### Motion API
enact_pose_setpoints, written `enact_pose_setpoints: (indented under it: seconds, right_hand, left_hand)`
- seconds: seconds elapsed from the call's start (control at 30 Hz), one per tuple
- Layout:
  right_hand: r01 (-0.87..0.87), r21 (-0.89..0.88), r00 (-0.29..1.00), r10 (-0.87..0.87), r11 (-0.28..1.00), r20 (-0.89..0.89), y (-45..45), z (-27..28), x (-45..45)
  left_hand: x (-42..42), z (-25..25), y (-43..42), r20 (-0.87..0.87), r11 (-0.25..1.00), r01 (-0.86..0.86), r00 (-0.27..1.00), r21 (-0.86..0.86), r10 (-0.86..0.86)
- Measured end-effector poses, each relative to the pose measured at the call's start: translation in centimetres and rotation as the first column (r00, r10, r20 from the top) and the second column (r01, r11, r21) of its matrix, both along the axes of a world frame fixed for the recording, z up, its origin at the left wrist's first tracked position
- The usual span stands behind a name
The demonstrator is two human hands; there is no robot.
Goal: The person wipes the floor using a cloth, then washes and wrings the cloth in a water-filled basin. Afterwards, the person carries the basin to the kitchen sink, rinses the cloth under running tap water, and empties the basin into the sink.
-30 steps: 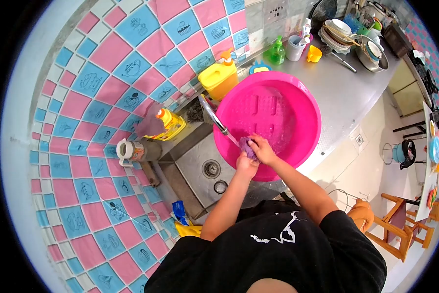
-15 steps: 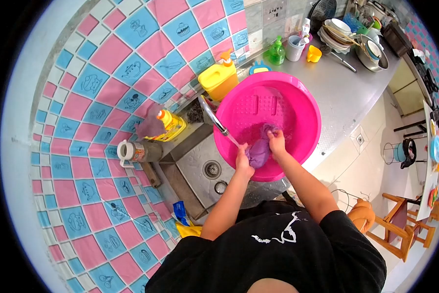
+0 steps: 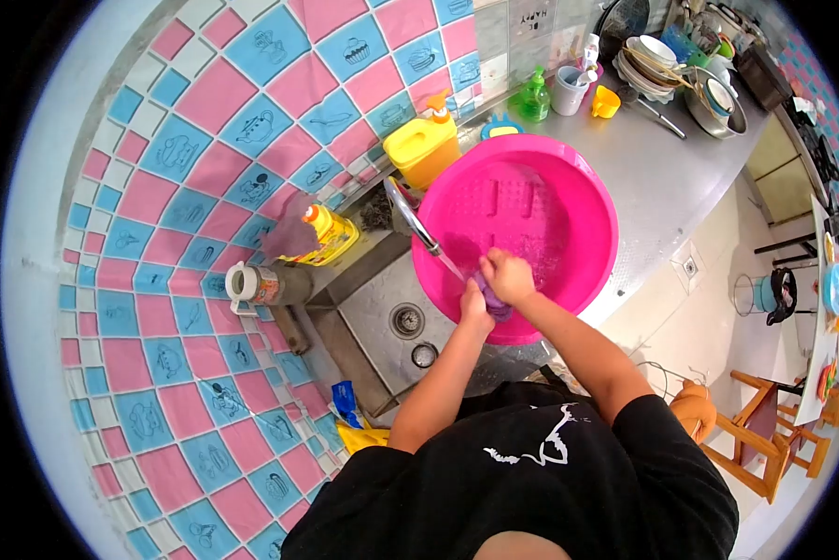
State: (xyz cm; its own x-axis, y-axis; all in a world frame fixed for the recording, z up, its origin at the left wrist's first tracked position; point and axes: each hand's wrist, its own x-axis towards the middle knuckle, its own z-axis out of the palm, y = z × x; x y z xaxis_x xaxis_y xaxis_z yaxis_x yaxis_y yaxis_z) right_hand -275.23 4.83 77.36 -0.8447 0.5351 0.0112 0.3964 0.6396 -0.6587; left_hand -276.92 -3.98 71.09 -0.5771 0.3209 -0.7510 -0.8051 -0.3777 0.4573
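Note:
Bunched between my two hands is a purple cloth (image 3: 500, 312), over the near part of a large pink basin (image 3: 595, 205). My left hand (image 3: 475, 304) is closed around the cloth's left side. From above, my right hand (image 3: 509, 276) grips it with curled fingers. A thin stream of water runs from the metal faucet (image 3: 414, 222) down beside my hands. Shallow water shows over the basin's ridged bottom. Most of the cloth is hidden by my fingers.
A steel sink (image 3: 373, 322) lies left of the basin. Yellow bottles (image 3: 423, 149) and a lidded jug (image 3: 262, 285) stand along the tiled wall. Green soap (image 3: 533, 97), a yellow cup (image 3: 605, 103) and stacked dishes (image 3: 645, 71) sit behind on the counter. A wooden chair (image 3: 755, 439) stands right.
My right hand has moved left and closed over the cloth, beside my left hand. The cloth is bunched smaller and less of it shows.

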Motion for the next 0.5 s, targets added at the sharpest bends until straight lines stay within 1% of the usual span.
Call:
enact_pose_setpoints:
  seconds: [0.03,0.07,0.1,0.13,0.17,0.2,0.23,0.27,0.3,0.33,0.37,0.4,0.43,0.47,0.5]
  right_hand:
    - [-0.002,0.000,1.000,0.002,1.000,-0.002,0.7,-0.3,-0.2]
    - [0.020,-0.039,0.997,-0.022,0.999,-0.071,1.3,-0.5,-0.3]
    - [0.038,-0.080,0.989,-0.049,0.996,-0.137,1.8,-0.8,-0.3]
    - [0.034,-0.079,0.990,-0.045,0.996,-0.136,2.4,-1.3,-0.2]
    - [0.081,-0.200,0.981,-0.114,0.976,-0.160,3.0,-1.8,0.0]
    - [0.123,-0.319,0.967,-0.186,0.940,-0.175,3.4,-2.1,0.2]
    - [0.167,-0.452,0.952,-0.262,0.876,-0.156,3.6,-1.8,0.4]
    - [0.167,-0.451,0.953,-0.261,0.877,-0.154,3.6,-1.5,0.6]
    - [0.204,-0.485,0.939,-0.310,0.851,-0.150,3.6,-1.1,1.0]
    - [0.239,-0.517,0.922,-0.359,0.822,-0.144,3.5,-0.6,1.3]
    - [0.269,-0.503,0.900,-0.401,0.821,-0.172,3.2,-0.2,1.6]
    - [0.271,-0.502,0.900,-0.401,0.821,-0.172,2.9,-0.2,1.6]
    - [0.314,-0.535,0.863,-0.470,0.784,-0.183,2.6,-0.2,1.5]
    - [0.352,-0.569,0.822,-0.536,0.743,-0.191,2.2,-0.2,1.4]
    - [0.355,-0.709,0.807,-0.582,0.609,-0.096,1.5,0.3,1.2]
  left_hand:
    - [-0.1,0.7,-0.1,-0.011,0.999,0.028,1.000,0.039,-0.028]
    - [-0.2,1.4,-0.2,-0.013,0.999,0.026,1.000,0.039,-0.026]
    - [-0.3,4.3,-0.2,-0.043,0.995,0.052,0.997,-0.090,-0.056]
    - [-0.4,6.0,-0.3,-0.068,0.974,0.072,0.994,-0.217,-0.089]
    - [-0.5,6.0,-0.5,-0.062,0.961,0.070,0.994,-0.269,-0.090]
    - [-0.5,4.8,-0.7,-0.060,0.961,0.066,0.995,-0.267,-0.085]
    - [-0.4,2.5,-1.2,-0.166,0.938,0.069,0.977,-0.339,-0.131]
    - [-0.3,1.3,-1.4,-0.266,0.910,0.063,0.946,-0.410,-0.186]
    - [0.1,2.2,-1.4,-0.264,0.910,0.064,0.946,-0.410,-0.186]
    - [0.5,4.0,-1.3,-0.197,0.929,0.042,0.973,-0.368,-0.122]
    - [0.8,5.2,-1.1,-0.125,0.945,0.017,0.990,-0.326,-0.061]
    - [1.0,5.3,-1.0,-0.124,0.946,0.018,0.990,-0.324,-0.062]
    - [1.3,5.4,-1.0,-0.134,0.969,-0.019,0.991,-0.247,-0.015]
    - [1.4,5.4,-1.0,-0.140,0.984,-0.057,0.990,-0.169,0.033]
    - [1.3,5.1,-1.1,-0.139,0.983,-0.058,0.990,-0.172,0.034]
